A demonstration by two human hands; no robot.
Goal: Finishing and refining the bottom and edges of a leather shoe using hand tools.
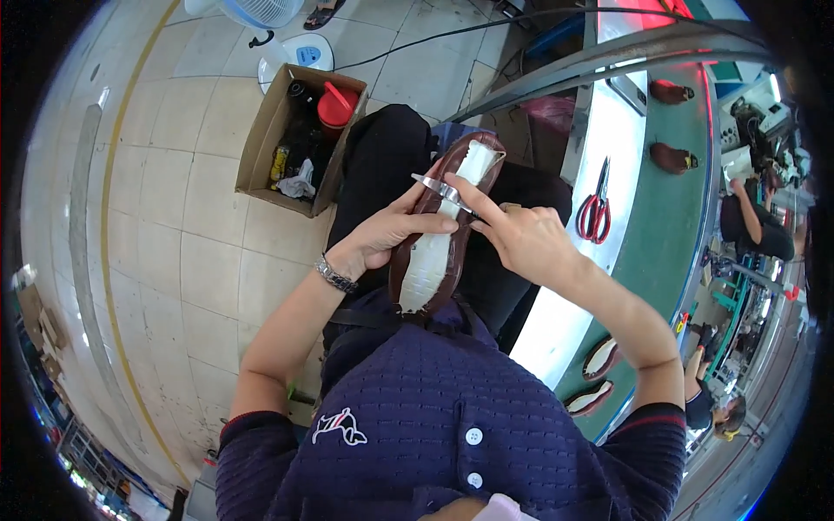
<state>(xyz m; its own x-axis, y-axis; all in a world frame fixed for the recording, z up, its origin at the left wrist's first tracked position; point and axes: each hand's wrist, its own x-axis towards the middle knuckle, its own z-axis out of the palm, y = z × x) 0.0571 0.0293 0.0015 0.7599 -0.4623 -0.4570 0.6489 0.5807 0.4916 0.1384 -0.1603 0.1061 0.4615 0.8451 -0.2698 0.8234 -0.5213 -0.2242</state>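
A brown shoe upper with a white insole (434,252) faces up over my lap, its heel against my chest. My left hand (387,230) grips its left edge, thumb pressed across the white insole. My right hand (512,230) holds a thin metal blade (439,188) laid across the shoe near the toe, with the forefinger stretched along it. A metal bracelet is on my left wrist.
A green conveyor belt (669,208) runs on my right, carrying brown shoes (671,158), red-handled scissors (595,208) and two more soles (599,358). An open cardboard box (265,139) with a red-capped bottle stands on the tiled floor at left. Other people work at far right.
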